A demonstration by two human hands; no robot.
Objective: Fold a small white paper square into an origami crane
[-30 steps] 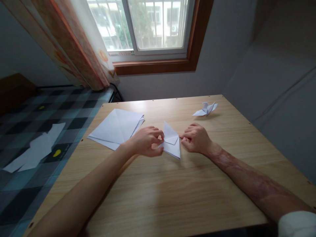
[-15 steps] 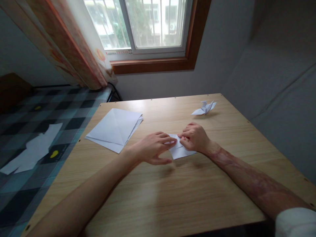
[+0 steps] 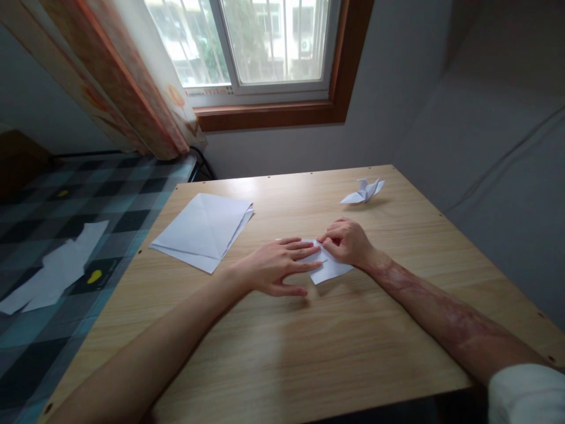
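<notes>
A folded white sheet of paper (image 3: 332, 272) lies on the wooden table between my hands, partly covered by them. Across its left part rests my left hand (image 3: 281, 268), palm down and open, with the fingers spread. My right hand (image 3: 346, 242) is closed at the paper's upper right side, its fingers curled and the thumb and forefinger pinching at the fold. The exact grip under those fingertips is partly hidden. Beyond my right hand stands a folded paper crane (image 3: 364, 192).
A stack of square white paper (image 3: 205, 227) sits at the table's (image 3: 247, 359) left side. Paper offcuts (image 3: 59, 271) lie on a checked bed cover (image 3: 33, 353) to the left. A curtain (image 3: 145, 82) hangs beside the window (image 3: 273, 47) at the back.
My left hand has flattened, its fingers spreading and reaching further right over the paper. The paper has turned slightly. My right hand stays at its upper right side.
</notes>
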